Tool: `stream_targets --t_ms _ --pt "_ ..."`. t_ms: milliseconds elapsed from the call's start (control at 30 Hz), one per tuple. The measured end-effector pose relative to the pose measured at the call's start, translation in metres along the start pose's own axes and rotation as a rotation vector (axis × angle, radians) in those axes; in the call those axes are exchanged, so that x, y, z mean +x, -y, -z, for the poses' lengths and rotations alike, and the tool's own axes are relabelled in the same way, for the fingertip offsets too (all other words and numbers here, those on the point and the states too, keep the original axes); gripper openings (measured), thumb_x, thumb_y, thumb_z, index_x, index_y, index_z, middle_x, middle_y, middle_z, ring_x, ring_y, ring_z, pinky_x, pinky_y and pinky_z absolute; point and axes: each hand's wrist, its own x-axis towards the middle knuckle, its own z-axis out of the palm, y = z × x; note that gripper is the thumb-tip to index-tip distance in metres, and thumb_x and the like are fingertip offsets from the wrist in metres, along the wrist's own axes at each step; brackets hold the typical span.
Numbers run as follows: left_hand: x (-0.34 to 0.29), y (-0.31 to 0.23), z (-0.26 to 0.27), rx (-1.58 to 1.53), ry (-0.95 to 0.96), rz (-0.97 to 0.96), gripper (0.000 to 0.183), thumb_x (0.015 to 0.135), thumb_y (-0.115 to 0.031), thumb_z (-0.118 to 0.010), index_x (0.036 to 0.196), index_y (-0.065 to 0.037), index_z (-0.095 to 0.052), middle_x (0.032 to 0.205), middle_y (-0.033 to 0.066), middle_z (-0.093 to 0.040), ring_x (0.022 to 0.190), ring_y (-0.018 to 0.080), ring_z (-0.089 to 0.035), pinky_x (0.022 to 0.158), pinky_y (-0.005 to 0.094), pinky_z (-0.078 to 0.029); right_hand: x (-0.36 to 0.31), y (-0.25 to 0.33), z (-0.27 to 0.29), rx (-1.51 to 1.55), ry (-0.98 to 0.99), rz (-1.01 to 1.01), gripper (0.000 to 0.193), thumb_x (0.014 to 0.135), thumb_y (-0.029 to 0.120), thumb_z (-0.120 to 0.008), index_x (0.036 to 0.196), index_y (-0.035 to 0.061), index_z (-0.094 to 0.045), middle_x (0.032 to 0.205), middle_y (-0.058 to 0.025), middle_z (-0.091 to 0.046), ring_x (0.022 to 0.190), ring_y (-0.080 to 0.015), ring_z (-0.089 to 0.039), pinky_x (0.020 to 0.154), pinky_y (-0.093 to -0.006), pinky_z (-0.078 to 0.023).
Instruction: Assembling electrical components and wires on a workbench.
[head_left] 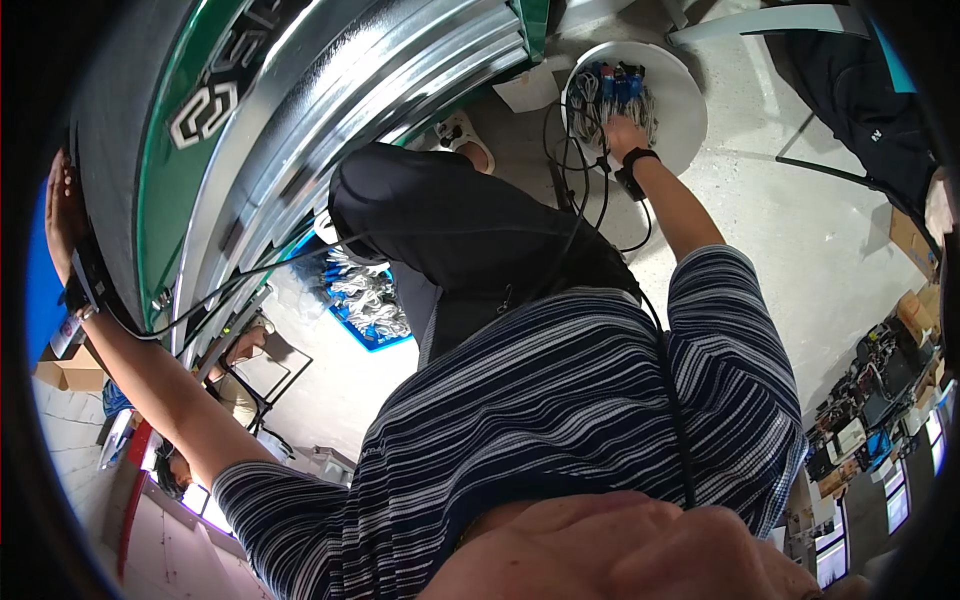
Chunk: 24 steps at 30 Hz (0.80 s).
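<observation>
My right hand, with a black band on the wrist, reaches into a round white bucket at the upper right. Its fingers look curled against bundled grey cables with blue and black ends; the fingertips are partly hidden. At the far left, my left hand lies with its fingers stretched along the side of a dark surface on a green-edged metal cabinet. Nothing shows in that hand. Below the cabinet and beside my leg, a blue tray holds more cables in white and blue.
The cabinet's silver ridged front curves close before my knees. Loose black cords hang near the bucket and across my body. A person in dark clothing is at the right. Another person is at lower left. Cluttered equipment lines the right side.
</observation>
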Motion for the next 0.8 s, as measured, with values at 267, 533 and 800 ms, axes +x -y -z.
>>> stream_targets --t_ms 267,533,800 --pt "0.016 0.016 0.020 0.214 0.115 -0.126 0.047 0.111 -0.021 -0.046 0.153 0.001 -0.045 0.154 0.0114 -0.051 0.140 0.0191 -0.049 0.120 0.0343 -0.034 0.011 0.082 0.161 0.226 -0.674 0.578 0.024 0.089 0.013 -0.055 0.105 0.0184 -0.071 0.109 -0.0007 -0.070 0.114 -0.0239 -0.060 0.098 -0.0427 -0.042" --pt "0.019 0.022 0.032 0.160 0.147 -0.108 0.041 0.109 -0.014 -0.047 0.147 0.003 -0.051 0.149 0.0127 -0.056 0.131 0.0191 -0.058 0.111 0.0311 -0.043 -0.007 0.149 0.269 -0.458 0.092 0.610 0.024 0.090 0.017 -0.058 0.094 0.0073 -0.080 0.098 -0.0142 -0.078 0.103 -0.0320 -0.074 0.082 -0.0443 -0.057" --pt "0.020 0.024 0.033 0.171 0.193 -0.118 0.044 0.110 -0.017 -0.047 0.150 0.000 -0.049 0.153 0.0127 -0.052 0.140 0.0218 -0.051 0.118 0.0318 -0.037 0.065 0.196 0.126 -0.307 0.341 0.902 0.031 0.087 0.027 -0.066 0.107 0.0033 -0.072 0.114 -0.0200 -0.072 0.103 -0.0389 -0.071 0.084 -0.0499 -0.058"
